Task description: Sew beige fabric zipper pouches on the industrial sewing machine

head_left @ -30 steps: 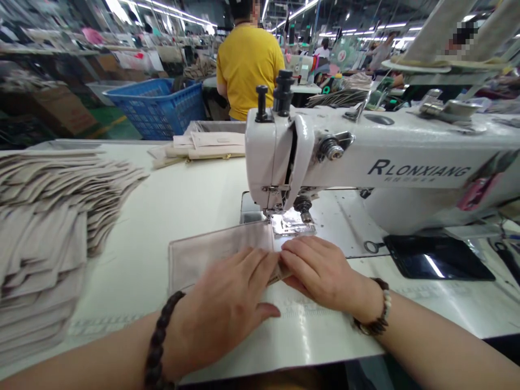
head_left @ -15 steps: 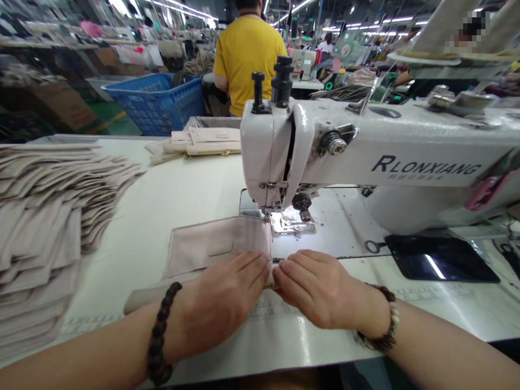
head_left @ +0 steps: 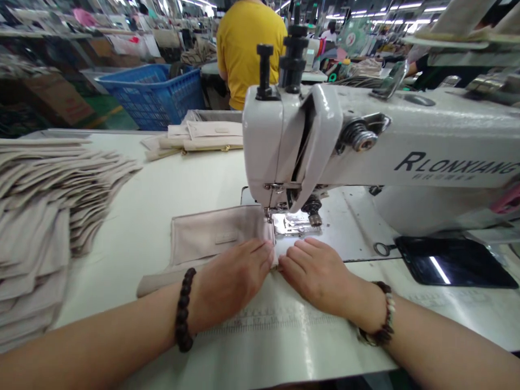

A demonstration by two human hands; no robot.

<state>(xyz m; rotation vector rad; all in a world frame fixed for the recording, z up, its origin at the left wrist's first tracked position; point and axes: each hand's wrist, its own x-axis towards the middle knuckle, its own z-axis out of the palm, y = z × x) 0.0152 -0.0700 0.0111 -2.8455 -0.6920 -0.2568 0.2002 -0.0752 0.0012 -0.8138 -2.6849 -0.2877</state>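
Note:
A pale pink-beige fabric pouch piece (head_left: 203, 233) lies on the white table with its right edge beneath the presser foot of the sewing machine (head_left: 280, 146). A small label patch (head_left: 226, 238) shows on its face. My left hand (head_left: 235, 279) rests over the lower right part of the fabric, its fingers pressed together at the edge. Just right of it, my right hand (head_left: 314, 273) has its fingers closed at the near right corner of the piece, where a bit of gold zip shows. The fingertips' exact grip is partly hidden.
Stacked fabric pieces (head_left: 44, 216) cover the table's left side. More zipped pieces (head_left: 211, 135) lie behind. A dark phone (head_left: 455, 260) and small scissors or a ringed tool (head_left: 384, 248) sit at right. A blue basket (head_left: 154, 97) and a person in yellow (head_left: 252, 49) are beyond.
Both hands and the fabric have moved a little away from me, with more of the right edge fed under the presser foot. The camera view has shifted slightly.

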